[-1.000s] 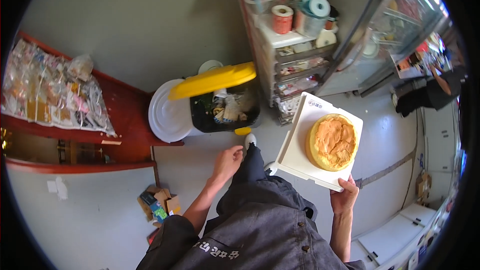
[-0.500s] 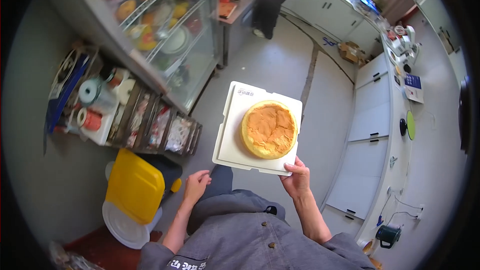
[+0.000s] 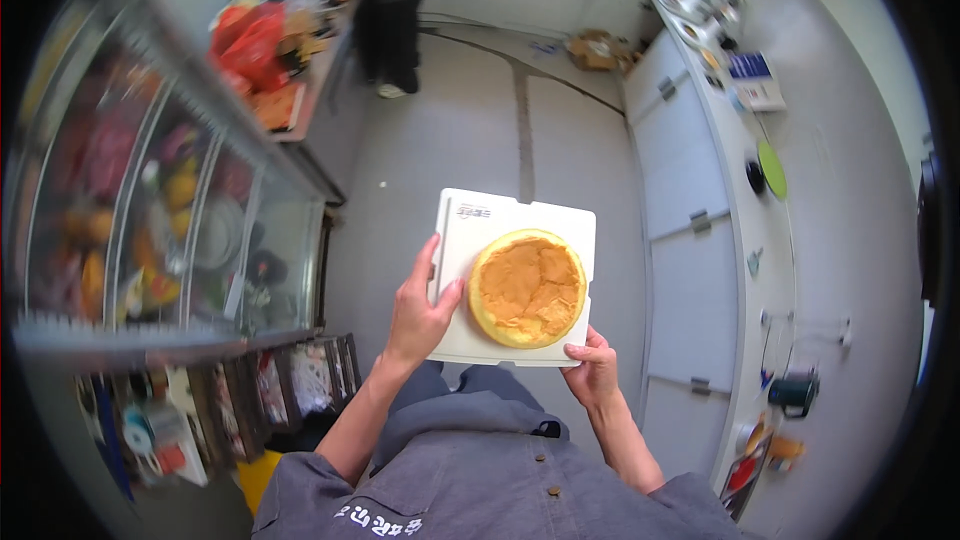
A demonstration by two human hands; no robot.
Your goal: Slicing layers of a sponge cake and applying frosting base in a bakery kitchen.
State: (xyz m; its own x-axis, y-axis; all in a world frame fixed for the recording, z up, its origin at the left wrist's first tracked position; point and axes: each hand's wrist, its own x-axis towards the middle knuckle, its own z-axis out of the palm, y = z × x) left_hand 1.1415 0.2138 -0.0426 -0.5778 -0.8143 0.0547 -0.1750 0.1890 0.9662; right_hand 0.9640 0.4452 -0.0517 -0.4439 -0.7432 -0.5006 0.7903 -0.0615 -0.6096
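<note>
A round sponge cake (image 3: pixel 528 288) with a browned, wrinkled top and pale yellow sides sits right of centre on a white square cake board (image 3: pixel 455 330). My left hand (image 3: pixel 418 315) grips the board's left edge, its thumb on top close to the cake. At the lower right corner my right hand (image 3: pixel 592 368) pinches the board, thumb above and fingers partly hidden beneath. The board is held up in front of my body, over the floor.
A glass-doored fridge (image 3: pixel 190 210) with fruit stands at left, above a drawer rack (image 3: pixel 290 385). Ahead, a person (image 3: pixel 395 15) stands at a table with a red plastic bag (image 3: pixel 250 45). White cabinets (image 3: pixel 680 220) line the right side; a cardboard box (image 3: pixel 597 50) lies at the far end.
My left hand has come up and taken hold of the board's left edge. The view has turned left, so the fridge and person appear differently placed. My right hand keeps its grip.
</note>
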